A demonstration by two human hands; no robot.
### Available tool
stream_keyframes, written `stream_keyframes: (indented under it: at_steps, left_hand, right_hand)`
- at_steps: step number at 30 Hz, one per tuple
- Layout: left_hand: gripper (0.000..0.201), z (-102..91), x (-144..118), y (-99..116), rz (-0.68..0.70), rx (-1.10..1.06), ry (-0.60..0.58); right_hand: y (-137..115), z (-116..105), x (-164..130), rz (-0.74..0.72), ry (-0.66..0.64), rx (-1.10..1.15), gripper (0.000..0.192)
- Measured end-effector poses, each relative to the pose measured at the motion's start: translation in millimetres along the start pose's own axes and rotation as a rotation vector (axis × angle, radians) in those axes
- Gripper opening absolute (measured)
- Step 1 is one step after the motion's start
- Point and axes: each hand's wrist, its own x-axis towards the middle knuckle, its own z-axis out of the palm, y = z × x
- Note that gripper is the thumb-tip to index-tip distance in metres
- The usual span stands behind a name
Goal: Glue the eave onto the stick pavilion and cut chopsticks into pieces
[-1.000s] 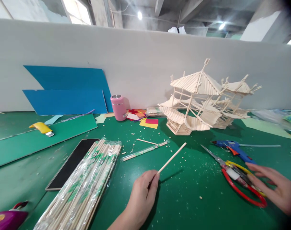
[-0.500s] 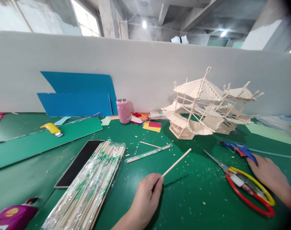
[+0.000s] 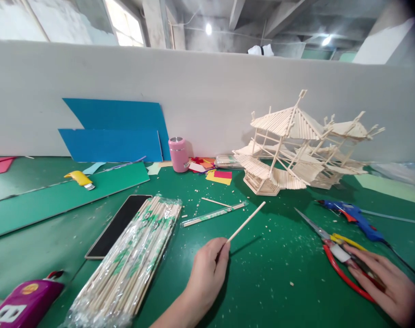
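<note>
My left hand is closed, pinching a thin pale wooden stick that points up and to the right. My right hand lies over the handles of large scissors with red and yellow loops. Its fingers are stretched out, with a dark, narrow part showing between them; whether they press on it is unclear. Beyond that hand, a blue hot glue gun lies on the table. A pagoda-like model built of wooden sticks stands behind.
A plastic-wrapped bundle of chopsticks lies left, partly over a dark tablet-like slab. Further left are a purple box-like object and a yellow utility knife. A pink flask stands near blue boards. Wood bits dot the green table.
My right hand has left the glue gun's handle and come down toward me onto the scissors' handles. The left hand still holds the stick. The view has shifted slightly.
</note>
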Motion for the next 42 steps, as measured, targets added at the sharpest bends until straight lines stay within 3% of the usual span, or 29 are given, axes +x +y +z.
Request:
stream_keyframes:
  at_steps: [3,6,9,11,13,17,19,21,25,30,36,42]
  left_hand:
    - [0.025,-1.8,1,0,-0.003,0.004,-0.006]
    - [0.026,-4.0,2,0,0.002,0.007,-0.007]
    - [0.026,-5.2,3,2,0.018,0.013,-0.005]
    - [0.026,-5.4,3,4,0.037,0.014,-0.013]
    - [0.026,-6.3,3,7,0.07,0.029,-0.024]
    - [0.024,-14.6,0,7,0.21,0.192,-0.041]
    - [0.025,-21.3,-2,5,0.304,0.352,-0.035]
    - [0.026,-26.9,-2,3,0.386,0.5,-0.014]
    - [0.025,-30.7,3,-1,0.389,0.621,0.043]
    - [0.018,-33.3,8,-9,0.317,0.431,0.152]
    - [0.012,-43.6,5,-15,0.213,0.146,0.199]
    - [0.011,-41.9,4,-18,0.255,0.146,0.279]
  right_hand:
    - [15,-10,10,-0.105,-0.147,0.023,0.038]
    - [27,-23,25,-0.079,-0.191,-0.003,0.035]
    - [12,-31,32,-0.092,-0.154,-0.069,0.031]
    - [-22,-32,33,-0.127,-0.094,-0.028,0.033]
    - [-71,-29,31,-0.066,-0.111,0.176,0.034]
    - [-172,-12,35,0.067,-0.381,0.866,0.037]
    - [-205,-1,40,0.121,-0.379,1.174,0.035]
    - [-223,11,45,0.17,-0.353,1.351,0.025]
    - [-225,31,54,0.198,-0.229,1.413,0.02]
    - [-205,34,61,0.252,-0.103,1.405,0.016]
    - [-193,30,64,0.305,-0.046,1.403,0.016]
    - [-190,33,68,0.34,-0.039,1.413,0.015]
